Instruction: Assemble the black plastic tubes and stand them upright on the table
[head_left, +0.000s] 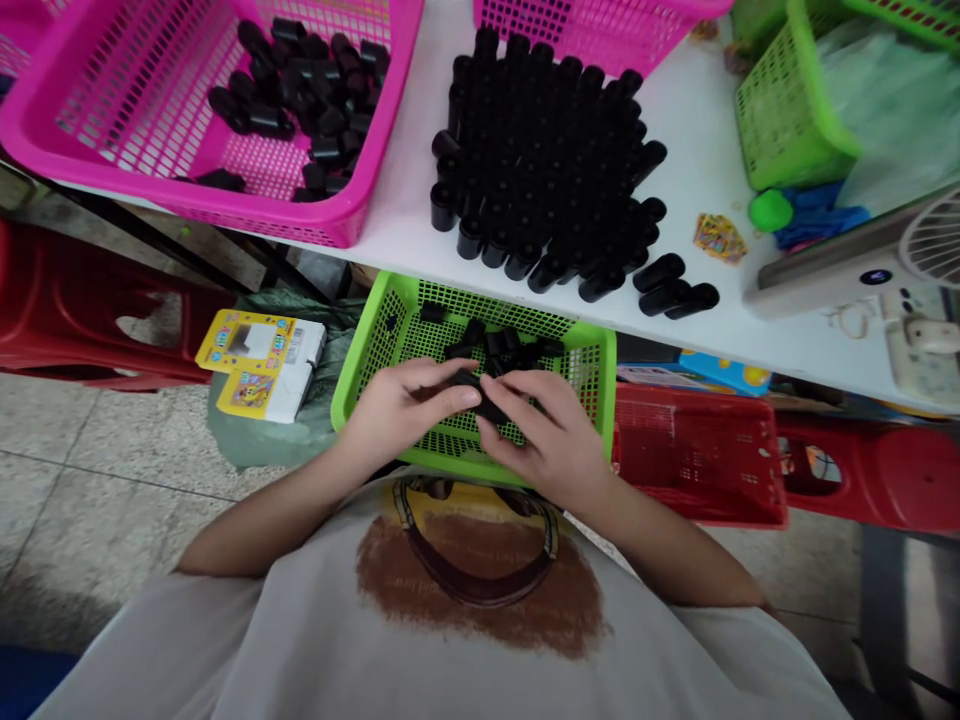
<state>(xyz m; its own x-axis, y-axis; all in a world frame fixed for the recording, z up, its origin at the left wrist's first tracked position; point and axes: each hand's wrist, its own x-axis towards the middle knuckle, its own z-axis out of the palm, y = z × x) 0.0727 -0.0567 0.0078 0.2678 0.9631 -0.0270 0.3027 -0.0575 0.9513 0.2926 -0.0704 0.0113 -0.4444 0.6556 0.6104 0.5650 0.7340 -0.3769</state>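
Over the near green basket (360, 370), my left hand (401, 405) and right hand (547, 440) both pinch one small black cylinder (480, 392), matte and mostly hidden by fingers. Loose black pieces (495, 345) lie just beyond it. The basket's far rim tucks under the white table (409, 220), and a red crate (697, 450) sits close on the right.

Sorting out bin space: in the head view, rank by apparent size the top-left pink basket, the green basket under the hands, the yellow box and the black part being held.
1. pink basket, partly cropped
2. green basket, though nearer the camera
3. yellow box
4. black part, mostly hidden by fingers
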